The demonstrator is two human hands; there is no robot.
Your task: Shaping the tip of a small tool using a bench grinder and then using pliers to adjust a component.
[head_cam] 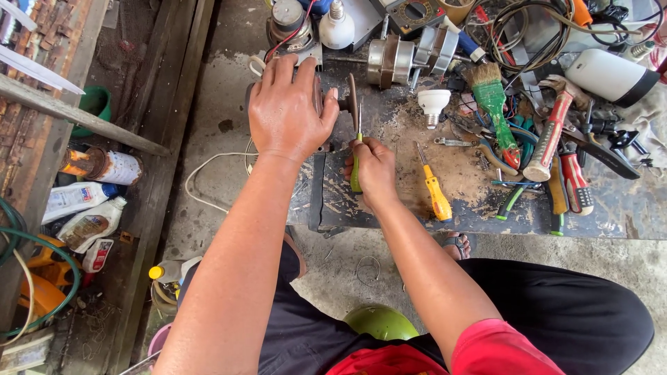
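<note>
Cluttered bench (417,201), left hand (288,104) flat on motor (333,104), right hand (375,170) gripping screwdriver (357,149)

screwdriver (435,187) right of right hand (375,170), paintbrush (495,104) behind, bottles (87,208) far left

A scuffed, rust-flecked dark metal worktop (611,208) carries a green-handled screwdriver (356,170) of glossy plastic with a bright steel shaft, and a yellow plastic-handled screwdriver (436,194) beside it. A paintbrush (495,104) shows worn bristles above a glossy green handle — a hammer (552,132) has a red-and-cream grip, dulled with wear. White bulbs (433,104) look smooth and matt; the floor (222,104) is rough, stained concrete.
</note>
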